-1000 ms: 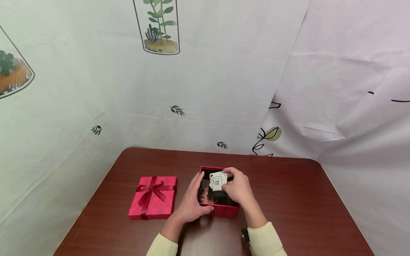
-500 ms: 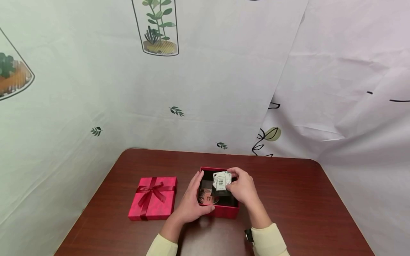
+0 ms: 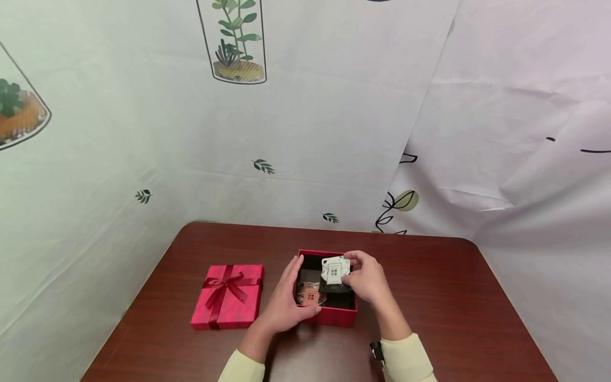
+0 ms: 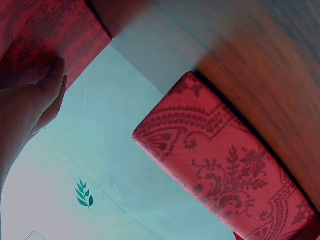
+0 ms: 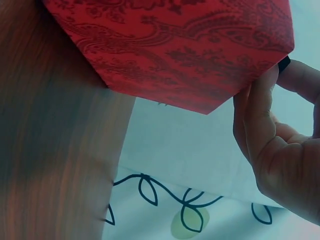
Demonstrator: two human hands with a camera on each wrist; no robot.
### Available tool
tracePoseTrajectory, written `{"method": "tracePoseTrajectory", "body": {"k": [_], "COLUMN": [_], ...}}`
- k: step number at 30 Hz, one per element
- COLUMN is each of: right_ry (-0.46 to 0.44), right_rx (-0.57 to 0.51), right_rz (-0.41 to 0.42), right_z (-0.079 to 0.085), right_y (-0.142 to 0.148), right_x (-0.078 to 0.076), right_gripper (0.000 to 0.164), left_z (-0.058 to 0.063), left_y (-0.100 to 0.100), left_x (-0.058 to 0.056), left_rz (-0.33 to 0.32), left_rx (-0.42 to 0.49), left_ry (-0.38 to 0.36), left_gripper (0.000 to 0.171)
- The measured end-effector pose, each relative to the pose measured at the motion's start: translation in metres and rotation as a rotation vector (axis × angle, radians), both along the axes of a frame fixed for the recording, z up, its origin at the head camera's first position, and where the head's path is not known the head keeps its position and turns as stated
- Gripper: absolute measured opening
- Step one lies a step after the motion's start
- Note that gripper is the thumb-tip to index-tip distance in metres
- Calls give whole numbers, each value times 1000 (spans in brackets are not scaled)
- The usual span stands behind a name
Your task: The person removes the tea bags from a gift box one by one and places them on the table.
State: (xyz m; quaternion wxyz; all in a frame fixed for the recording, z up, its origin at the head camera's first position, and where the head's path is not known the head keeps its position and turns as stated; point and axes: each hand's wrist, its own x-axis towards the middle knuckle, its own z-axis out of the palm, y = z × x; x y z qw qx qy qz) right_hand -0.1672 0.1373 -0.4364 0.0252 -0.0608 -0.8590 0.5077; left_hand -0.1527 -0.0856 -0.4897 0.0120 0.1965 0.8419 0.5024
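In the head view, an uncovered red gift box [image 3: 336, 317] with a black inside stands on the table. My left hand [image 3: 282, 307] rests against its near left corner, fairly straight fingers along the left side and thumb at the front wall. My right hand [image 3: 368, 277] pinches a small black packet with a white printed label [image 3: 335, 270] by its right edge, over the box opening. A black corner of the packet [image 5: 284, 64] shows between the fingertips in the right wrist view. Inside the box at the near left lies a clear packet with a pink label [image 3: 311, 296].
The red box lid [image 3: 229, 297], with a dark red ribbon bow, lies left of the box on the brown wooden table [image 3: 429, 297]. A white printed cloth [image 3: 310, 132] hangs behind the table. A black band [image 3: 377, 351] sits at my right wrist.
My right hand has shifted a little to the right with the black packet, so more of the pink-labelled packet shows in the box. My left hand stays at the box corner.
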Motion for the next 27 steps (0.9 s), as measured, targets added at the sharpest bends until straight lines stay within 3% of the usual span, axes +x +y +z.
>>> {"method": "tracePoseTrajectory", "body": {"k": [20,27], "right_ry": [-36,-45], "right_rx": [-148,-167], "right_rz": [-11,-21], "right_z": [-5,-9], "right_y": [23,29], "right_x": [4,2], "right_gripper": [45,47], "left_z": [-3,-4], "left_y": [-1,-2], "left_x": [-1,-2], "left_rz": [-37,-40], "left_rx": [64,43], "left_ry": [26,26], "left_gripper": [111,111]}}
